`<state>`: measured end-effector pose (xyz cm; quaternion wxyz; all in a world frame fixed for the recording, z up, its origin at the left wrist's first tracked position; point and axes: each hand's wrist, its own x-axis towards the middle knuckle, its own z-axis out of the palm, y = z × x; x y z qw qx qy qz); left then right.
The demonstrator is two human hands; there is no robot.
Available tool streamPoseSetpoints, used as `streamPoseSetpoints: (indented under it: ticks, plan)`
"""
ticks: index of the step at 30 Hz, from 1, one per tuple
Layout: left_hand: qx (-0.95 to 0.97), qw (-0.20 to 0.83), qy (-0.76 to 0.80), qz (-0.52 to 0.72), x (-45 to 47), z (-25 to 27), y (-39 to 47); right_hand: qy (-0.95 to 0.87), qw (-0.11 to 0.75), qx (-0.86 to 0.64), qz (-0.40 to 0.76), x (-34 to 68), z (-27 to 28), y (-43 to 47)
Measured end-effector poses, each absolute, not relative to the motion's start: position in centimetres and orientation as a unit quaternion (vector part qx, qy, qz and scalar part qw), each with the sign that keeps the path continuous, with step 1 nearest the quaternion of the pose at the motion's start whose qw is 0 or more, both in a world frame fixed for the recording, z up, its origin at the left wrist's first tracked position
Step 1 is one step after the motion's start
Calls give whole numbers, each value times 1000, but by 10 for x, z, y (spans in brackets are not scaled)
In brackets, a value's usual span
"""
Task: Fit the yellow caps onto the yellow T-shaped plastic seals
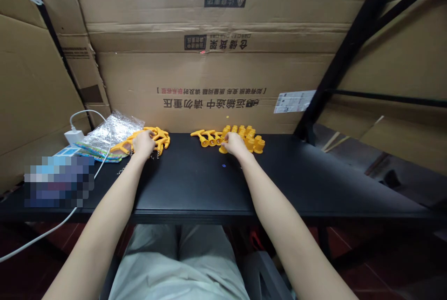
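My left hand (143, 144) is at a pile of yellow branched plastic pieces (162, 139), with its fingers closed on one of them. Small coiled metal springs (121, 170) lie around the pile. Farther right, my right hand (234, 143) reaches into a group of yellow flanged plastic cups (259, 145) that stand in rows. Its fingers are pinched on a cup at the group's left side; the hand hides part of it. Just left of that hand, several assembled yellow pieces (204, 140), each with a branched handle and a round cup end, lie in a row.
A black table (195, 188) bears everything, with cardboard (216, 67) upright behind. At left are a clear plastic bag (115, 130), a white charger (74, 137) with its cable, and a blurred-out object (57, 181). A blue dot (224, 166) marks the tabletop.
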<state>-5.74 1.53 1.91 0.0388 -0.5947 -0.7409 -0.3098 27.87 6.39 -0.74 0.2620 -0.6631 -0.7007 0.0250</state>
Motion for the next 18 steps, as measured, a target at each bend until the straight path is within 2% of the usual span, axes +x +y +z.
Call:
streamPoseSetpoints:
  ticks: [9, 15, 18]
  plan:
    - [-566, -10, -777, -276, -63, 26, 9, -772, 297, -537, 165, 234, -9, 43]
    - [-557, 11, -809, -190, -75, 33, 9, -789, 246, -517, 225, 224, -10, 33]
    - [-566, -10, -810, -150, -91, 25, 16, -788, 243, -520, 223, 223, -8, 30]
